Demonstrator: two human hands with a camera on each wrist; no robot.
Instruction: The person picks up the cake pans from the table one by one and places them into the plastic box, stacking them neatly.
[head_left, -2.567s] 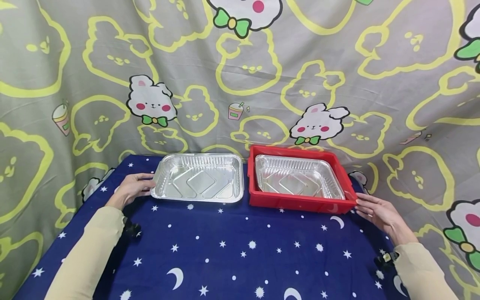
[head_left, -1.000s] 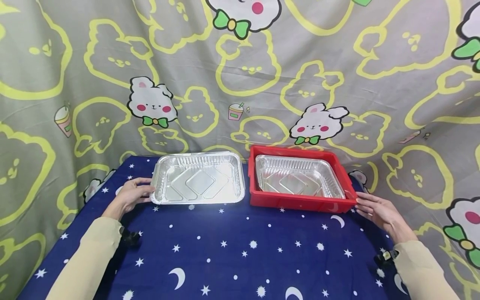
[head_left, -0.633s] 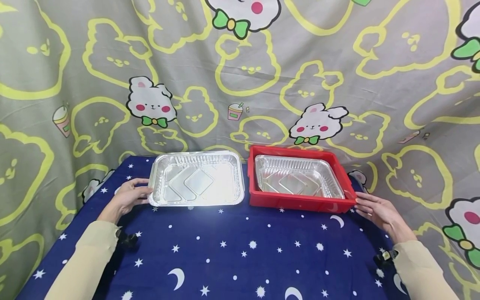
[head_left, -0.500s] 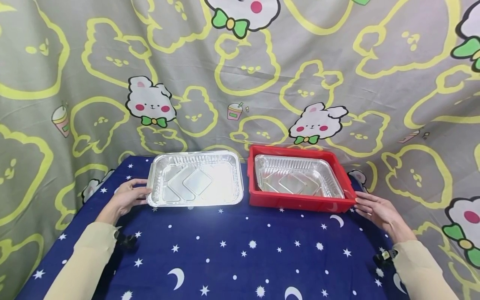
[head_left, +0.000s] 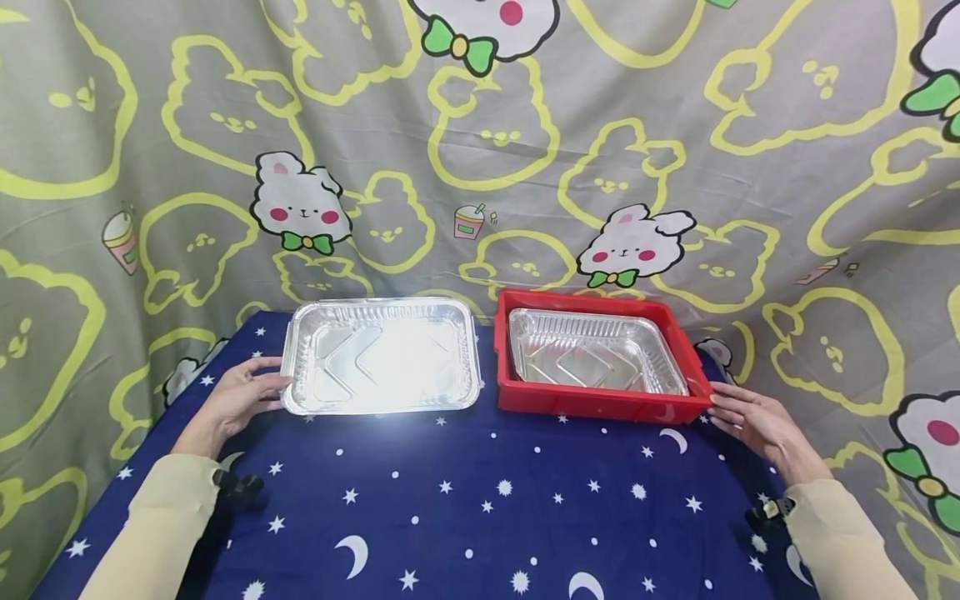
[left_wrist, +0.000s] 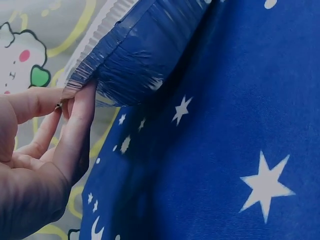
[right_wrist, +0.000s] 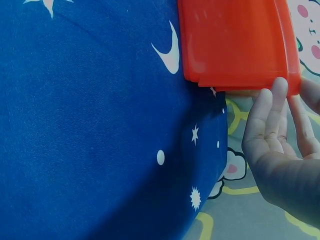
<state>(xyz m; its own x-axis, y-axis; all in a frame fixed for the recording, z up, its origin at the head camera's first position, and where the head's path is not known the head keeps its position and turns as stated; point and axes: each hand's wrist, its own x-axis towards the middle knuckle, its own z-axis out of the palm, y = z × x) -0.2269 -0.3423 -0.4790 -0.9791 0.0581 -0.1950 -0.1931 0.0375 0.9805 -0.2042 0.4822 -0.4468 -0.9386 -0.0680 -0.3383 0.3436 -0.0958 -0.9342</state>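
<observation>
A shiny rectangular foil tray (head_left: 345, 392) is at the left of the blue-covered table. My left hand (head_left: 234, 402) pinches its left rim. In the left wrist view the wrinkled underside of the tray (left_wrist: 150, 55) shows, raised off the cloth at the gripped end. To the right stands a red plastic bin (head_left: 600, 406). Inside it, slightly askew, lies a second foil tray (head_left: 592, 367). My right hand (head_left: 765, 427) holds the bin's near right corner, with fingertips on either side of its rim in the right wrist view.
A dark blue cloth (head_left: 465, 517) with white stars and moons covers the table. Behind it hangs a grey curtain (head_left: 405, 100) with yellow animal outlines. Dark wrist mounts (head_left: 242, 487) sit at both sleeve cuffs. A narrow gap separates the left tray from the bin.
My left hand has drawn the left foil tray leftward, away from the bin. Glare in it has grown brighter. The bin, its tray and my right hand have stayed in place.
</observation>
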